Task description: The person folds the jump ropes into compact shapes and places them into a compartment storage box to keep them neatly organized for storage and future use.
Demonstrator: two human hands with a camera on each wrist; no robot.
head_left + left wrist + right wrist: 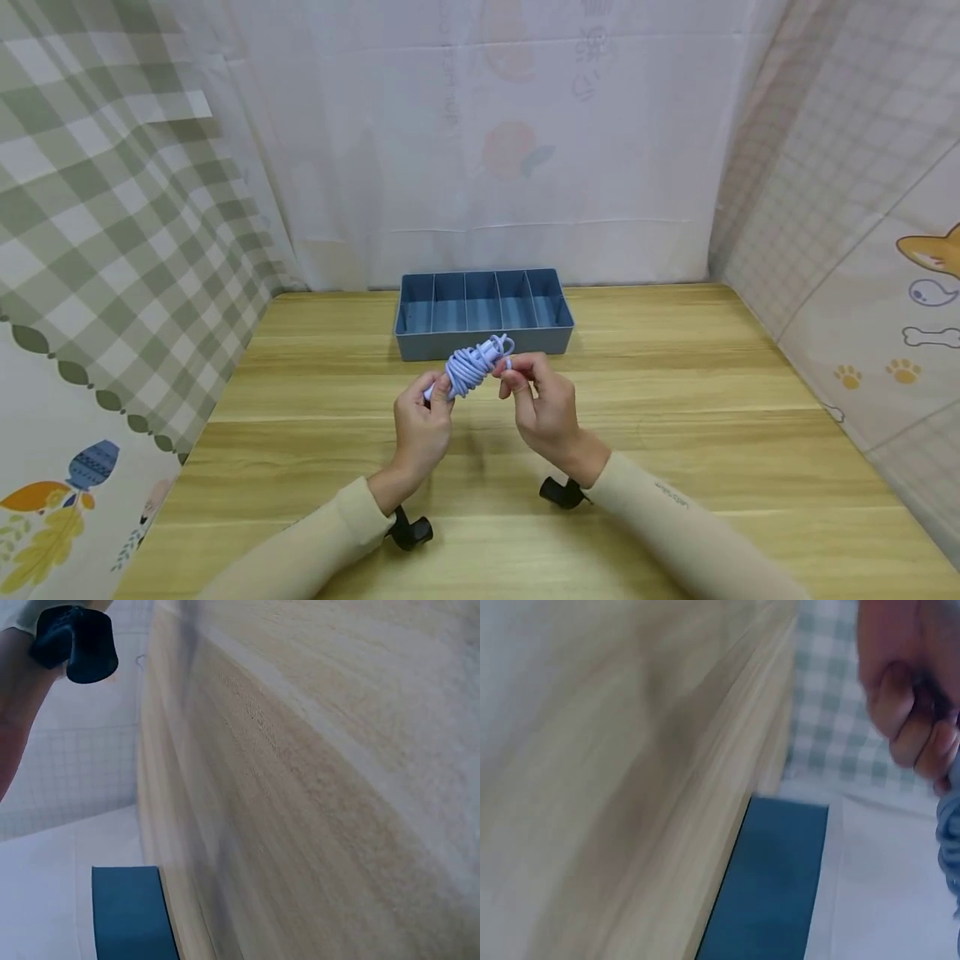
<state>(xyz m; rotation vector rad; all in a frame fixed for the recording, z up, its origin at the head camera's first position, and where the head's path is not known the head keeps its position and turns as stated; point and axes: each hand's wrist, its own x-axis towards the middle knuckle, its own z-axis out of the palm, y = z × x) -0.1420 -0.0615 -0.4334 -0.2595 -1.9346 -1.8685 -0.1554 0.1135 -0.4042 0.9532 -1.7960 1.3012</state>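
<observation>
A light lavender cable (469, 369), wound round itself into a bundle, is held up over the table in front of the box. My left hand (424, 422) grips its lower end, thumb on top. At the upper end, my right hand (542, 402) pinches a short end of the cable between thumb and fingertips, beside a small loop. In the right wrist view the left hand (909, 712) has curled fingers, with the cable's windings (950, 840) at the image edge. The left wrist view shows neither the cable nor the holding fingers.
A blue-grey box (483, 342) with several compartments stands at the table's back, behind the hands. The wooden table (675, 375) is enclosed by a white curtain (480, 167) behind and patterned cloths at both sides. Black camera mounts (411, 531) hang under both wrists.
</observation>
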